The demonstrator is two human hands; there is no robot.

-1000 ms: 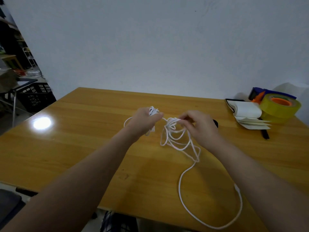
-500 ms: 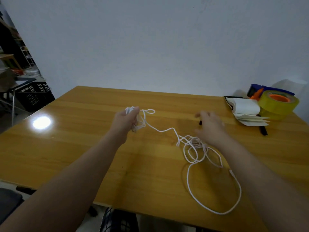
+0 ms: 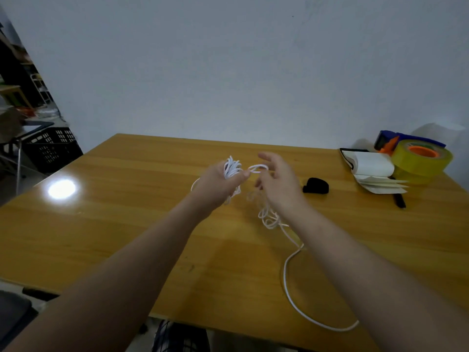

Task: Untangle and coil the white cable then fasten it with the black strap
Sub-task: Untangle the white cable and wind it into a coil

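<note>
My left hand [image 3: 218, 182] is closed around a bunch of coils of the white cable [image 3: 232, 168] above the middle of the wooden table [image 3: 114, 224]. A small loop of cable runs from its thumb to my right hand [image 3: 278, 184], whose fingers are spread with the cable passing under them. Below the right hand a loose tangle hangs, and a long tail curves toward the near table edge. The black strap [image 3: 316, 185] lies curled on the table just right of my right hand.
At the far right corner lie an open notebook [image 3: 373, 166], a yellow tape roll [image 3: 422, 160] with an orange core, a blue dispenser [image 3: 388, 141] and a black pen [image 3: 399, 199]. A black crate [image 3: 50, 148] stands on the floor at the left. The wall is close behind.
My right hand has moved left and up from near the strap to meet my left hand, lifting the tangle. The left hand has shifted right. The strap is now uncovered.
</note>
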